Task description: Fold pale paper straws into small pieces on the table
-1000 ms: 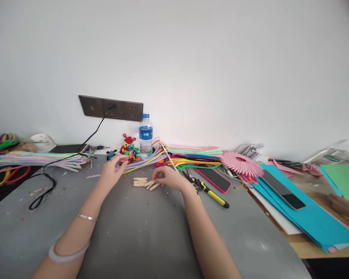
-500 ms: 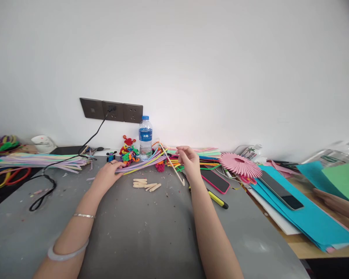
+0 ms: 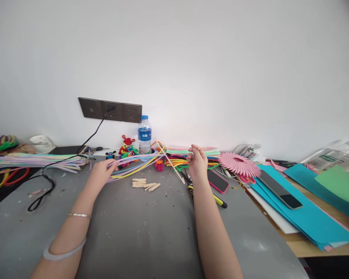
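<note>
My left hand [image 3: 100,174] is closed on the left end of a loose bundle of lilac, blue and yellow pipe cleaners [image 3: 136,164], which stretches right in front of the water bottle [image 3: 144,135]. My right hand [image 3: 197,161] is raised over the coloured strips at the back, its fingers curled; whether anything thin is between them cannot be made out. Left of it, a bent cream pipe cleaner [image 3: 171,162] slants down toward the table. Several short cream pieces [image 3: 145,185] lie on the grey table between my arms.
Colourful pipe-cleaner figures [image 3: 127,146] stand beside the bottle. A black cable [image 3: 46,178] and pastel bundle [image 3: 40,161] lie left. At right are a pink-edged phone [image 3: 218,181], yellow-black pliers [image 3: 220,200], a pink paper fan [image 3: 240,166] and blue sheets [image 3: 314,217] with another phone [image 3: 280,190].
My left hand has moved left, drawing the bundle's near ends with it and spreading the strands. My right hand has shifted right. Another person's hand at the right edge has gone from view.
</note>
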Demonstrator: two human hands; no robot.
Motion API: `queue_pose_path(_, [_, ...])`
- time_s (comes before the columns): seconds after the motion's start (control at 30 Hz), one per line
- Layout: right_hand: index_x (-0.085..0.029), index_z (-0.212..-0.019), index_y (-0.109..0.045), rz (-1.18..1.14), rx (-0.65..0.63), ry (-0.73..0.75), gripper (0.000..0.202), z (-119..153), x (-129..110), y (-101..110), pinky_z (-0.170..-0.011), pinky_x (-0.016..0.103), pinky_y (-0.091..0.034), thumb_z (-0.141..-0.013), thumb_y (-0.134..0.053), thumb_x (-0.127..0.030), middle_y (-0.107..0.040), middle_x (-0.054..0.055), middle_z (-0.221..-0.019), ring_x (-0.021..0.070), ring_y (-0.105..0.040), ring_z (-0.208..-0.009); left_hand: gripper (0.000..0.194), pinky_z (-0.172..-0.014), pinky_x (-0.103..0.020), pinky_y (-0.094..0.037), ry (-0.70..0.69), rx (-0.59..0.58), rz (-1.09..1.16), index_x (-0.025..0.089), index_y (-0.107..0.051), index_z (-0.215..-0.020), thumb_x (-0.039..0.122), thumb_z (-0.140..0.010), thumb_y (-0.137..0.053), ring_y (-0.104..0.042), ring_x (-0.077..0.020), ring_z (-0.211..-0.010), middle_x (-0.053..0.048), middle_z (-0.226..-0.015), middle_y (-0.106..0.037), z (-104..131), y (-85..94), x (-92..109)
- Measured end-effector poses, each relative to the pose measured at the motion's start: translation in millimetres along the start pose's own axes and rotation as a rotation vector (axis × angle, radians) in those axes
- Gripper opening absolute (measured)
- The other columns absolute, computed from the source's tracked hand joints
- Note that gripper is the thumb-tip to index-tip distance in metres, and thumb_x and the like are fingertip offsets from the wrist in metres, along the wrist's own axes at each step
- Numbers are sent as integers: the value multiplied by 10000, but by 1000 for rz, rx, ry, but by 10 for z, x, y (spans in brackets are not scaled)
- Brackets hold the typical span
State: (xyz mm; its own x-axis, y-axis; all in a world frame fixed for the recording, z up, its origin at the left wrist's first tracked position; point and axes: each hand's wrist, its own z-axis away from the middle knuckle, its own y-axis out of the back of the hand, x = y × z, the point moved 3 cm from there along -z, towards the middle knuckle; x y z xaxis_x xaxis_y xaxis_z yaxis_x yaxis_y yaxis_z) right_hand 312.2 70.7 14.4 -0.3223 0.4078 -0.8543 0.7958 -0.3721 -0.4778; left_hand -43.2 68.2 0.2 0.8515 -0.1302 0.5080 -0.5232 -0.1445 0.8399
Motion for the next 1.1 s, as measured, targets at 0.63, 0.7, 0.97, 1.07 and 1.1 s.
queue_pose_path(0.63, [-337, -1320, -481, 1486, -485, 63, 659, 53, 414, 117, -1036, 733, -140, -715, -570, -91, -361, 57, -1483, 369, -159, -1419, 296, -953, -377, -445, -412, 201, 51, 229, -658, -1027, 420, -879, -488, -593, -259, -1071, -74, -1088, -666, 87, -75, 301])
queue_pose_path(0.7, [-352, -1297, -493, 1469, -490, 67, 632, 69, 414, 80, -1028, 752, -108, -721, -581, -108, -355, 49, -1485, 361, -157, -1422, 305, -951, -357, -456, -493, 79, 107, 228, -652, -1057, 412, -901, -465, -589, -244, -1082, -74, -1128, -646, 132, -176, 415])
queue_pose_path(0.97, [-278, -1219, -532, 1374, -464, 109, 634, 88, 250, 21, -1050, 708, -168, -664, -424, 8, -488, 80, -1355, 289, -359, -1324, 347, -944, -381, -483, -454, -37, 161, 234, -640, -1101, 440, -914, -432, -564, -257, -1126, -85, -1186, -627, 106, -270, 377])
queue_pose_path(1.07, [-254, -1158, -572, 1308, -412, 128, 519, 54, 229, 43, -1070, 669, -156, -740, -379, -16, -580, 76, -1258, 257, -457, -1227, 359, -914, -388, -502, -398, -1, 172, 230, -648, -1064, 461, -913, -419, -577, -268, -1102, -88, -1162, -642, 77, -240, 333])
queue_pose_path(1.1, [-249, -1137, -589, 1304, -401, 123, 462, 43, 248, 50, -1069, 661, -151, -786, -368, -44, -599, 74, -1238, 258, -474, -1204, 361, -919, -393, -500, -393, 4, 175, 225, -649, -1055, 466, -911, -421, -580, -269, -1095, -92, -1157, -643, 74, -239, 331])
